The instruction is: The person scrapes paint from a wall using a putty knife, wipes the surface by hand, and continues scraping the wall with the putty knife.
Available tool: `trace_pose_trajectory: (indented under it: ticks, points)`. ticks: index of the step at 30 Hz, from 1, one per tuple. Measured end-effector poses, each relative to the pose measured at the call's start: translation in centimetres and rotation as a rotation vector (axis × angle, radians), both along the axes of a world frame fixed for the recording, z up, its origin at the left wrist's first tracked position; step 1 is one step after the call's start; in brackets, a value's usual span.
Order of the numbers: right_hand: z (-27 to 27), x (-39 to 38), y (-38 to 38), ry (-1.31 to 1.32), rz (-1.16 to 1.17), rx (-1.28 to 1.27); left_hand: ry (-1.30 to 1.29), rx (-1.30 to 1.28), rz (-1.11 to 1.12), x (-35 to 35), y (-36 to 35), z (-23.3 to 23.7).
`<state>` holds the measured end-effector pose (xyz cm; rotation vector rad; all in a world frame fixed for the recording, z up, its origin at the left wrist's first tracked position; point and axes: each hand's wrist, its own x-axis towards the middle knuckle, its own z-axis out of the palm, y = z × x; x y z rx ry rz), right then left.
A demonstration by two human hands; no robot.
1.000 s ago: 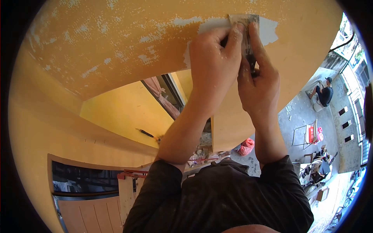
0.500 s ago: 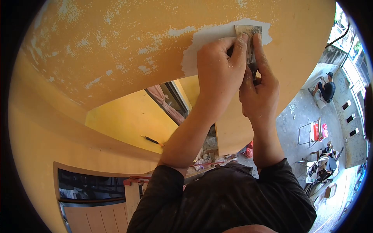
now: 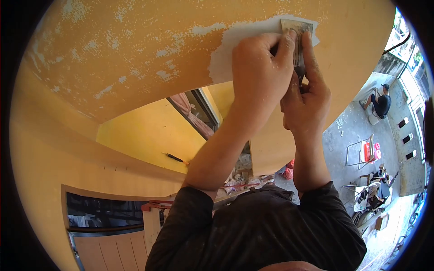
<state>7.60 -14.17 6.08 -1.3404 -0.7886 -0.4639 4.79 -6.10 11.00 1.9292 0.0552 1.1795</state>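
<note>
Evidently, the step in hand was the working of a flat-bladed scraper (image 3: 291, 26) across a pale patch (image 3: 233, 43) on the orange painted surface (image 3: 181, 25). The right hand (image 3: 312, 101) grasped the tool near its handle, with one finger extended along the blade; the left hand (image 3: 260, 65) gripped the blade from the other side, a digit laid on its face. The remaining left fingers were partly hidden, so their exact placement could not be told. The scraper lay over the right-hand part of the patch, just inside its ragged border. As a judgement, a further stroke called for a low, even blade angle and steady pressure from both hands, with care not to gouge the adjoining paint. Compared with the frame half a second earlier, the blade had shifted towards the right end of the patch, narrowing the pale margin beyond it. The two-handed grip was essentially unchanged.
</note>
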Motion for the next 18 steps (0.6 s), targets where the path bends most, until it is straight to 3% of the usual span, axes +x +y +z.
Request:
trace_pose_trajectory:
  ticks: [8,11,14,16,18]
  points:
    - [0.2,0.5,0.3,-0.094,-0.084,0.026,-0.008,0.078,0.028,0.4,0.1,0.2]
    - [0.7,0.2,-0.3,-0.054,-0.107,-0.08,-0.055,0.066,0.041,0.3,-0.4,0.6]
    - [0.3,-0.3,0.0,0.036,-0.059,-0.024,0.099,0.024,0.048,-0.2,-0.4,0.8]
    - [0.3,0.3,-0.1,-0.07,-0.056,0.0,-0.045,0.084,0.051,0.3,-0.4,0.3]
    - [1.3,-0.2,-0.2,-0.014,-0.074,-0.042,-0.023,0.099,0.051,0.5,-0.1,1.2]
